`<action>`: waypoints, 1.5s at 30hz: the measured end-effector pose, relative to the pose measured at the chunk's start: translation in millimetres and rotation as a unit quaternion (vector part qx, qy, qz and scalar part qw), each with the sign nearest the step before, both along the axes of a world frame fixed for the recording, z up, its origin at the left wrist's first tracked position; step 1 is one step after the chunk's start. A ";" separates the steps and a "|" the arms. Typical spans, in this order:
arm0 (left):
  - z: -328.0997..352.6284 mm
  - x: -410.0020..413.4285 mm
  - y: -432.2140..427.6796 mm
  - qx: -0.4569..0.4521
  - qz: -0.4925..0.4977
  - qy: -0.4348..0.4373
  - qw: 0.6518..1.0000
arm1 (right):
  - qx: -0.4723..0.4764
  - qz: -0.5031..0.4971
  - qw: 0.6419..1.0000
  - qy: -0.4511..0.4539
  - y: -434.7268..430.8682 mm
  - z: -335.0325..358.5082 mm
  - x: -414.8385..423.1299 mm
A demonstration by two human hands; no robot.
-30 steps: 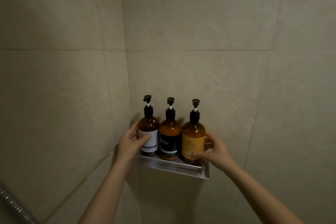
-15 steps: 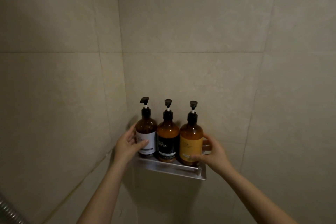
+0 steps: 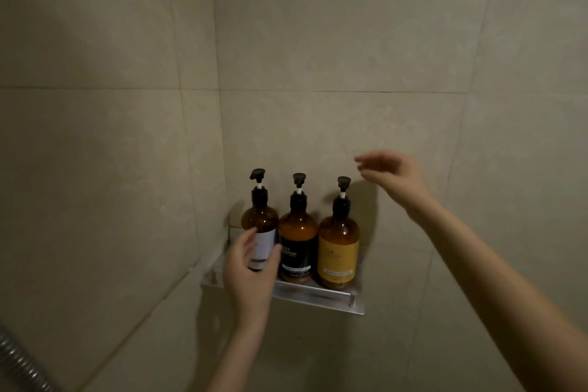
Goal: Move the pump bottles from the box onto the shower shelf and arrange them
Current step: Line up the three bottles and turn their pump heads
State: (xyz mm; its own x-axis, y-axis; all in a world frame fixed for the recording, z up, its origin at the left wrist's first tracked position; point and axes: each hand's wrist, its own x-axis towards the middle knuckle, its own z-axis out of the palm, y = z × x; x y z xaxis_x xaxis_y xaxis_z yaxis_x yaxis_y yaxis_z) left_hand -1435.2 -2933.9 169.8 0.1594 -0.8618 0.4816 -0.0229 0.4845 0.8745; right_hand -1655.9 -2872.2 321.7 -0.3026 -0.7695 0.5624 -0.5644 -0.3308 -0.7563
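Moved: right hand [image 3: 393, 180] off the yellow bottle [image 3: 339, 250], now raised up and to the right of its pump [image 3: 343, 182]; left hand [image 3: 249, 267] looser on the white bottle [image 3: 261, 232] than half a second ago.
Right hand: empty, fingers spread and blurred, clear of every bottle.
Left hand: half open, curled around the near side of the white bottle's label; touching or just off it, cannot tell which.
Bottles: three in a row on the shelf [image 3: 315, 296], upright, shoulders touching; white label left, black bottle [image 3: 297, 248] middle, yellow right.
Shelf: small metal tray with a low rail, fixed in the tiled corner, far wall behind.
Box: not in view.
Handling: amber bodies, glass or hard plastic, cannot tell; probably stiff, smooth, and heavy if full; slippery when wet.
Hold: around the wide body at label height, not by the thin pump neck, likely to wobble or press down.
Stage: seemingly the last straightening; pump heads not all turned the same way.
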 end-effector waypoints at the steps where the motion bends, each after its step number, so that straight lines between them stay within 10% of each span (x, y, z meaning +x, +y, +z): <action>1: -2.4 -7.1 6.4 0.000 -0.010 -0.017 1.000 | 0.009 0.021 0.999 0.044 -3.6 17.2 7.6; 7: -13.1 -33.2 19.0 0.027 -0.022 -0.088 0.995 | 0.145 0.083 0.918 0.360 -44.9 61.0 53.3; 13: -13.2 -37.4 16.3 0.011 0.003 -0.098 0.995 | 0.195 0.061 0.860 0.467 -65.8 50.5 64.2; 28: -12.6 -41.6 15.1 0.017 0.027 -0.103 0.994 | 0.174 0.057 0.866 0.465 -67.7 45.9 59.0; 37: -3.6 -67.6 45.1 -0.054 0.019 -0.165 0.985 | 0.147 0.104 0.961 0.208 -20.6 61.7 2.1; 45: 1.4 -90.0 51.1 -0.041 -0.022 -0.203 0.978 | 0.183 0.089 0.917 0.344 -18.1 41.6 0.5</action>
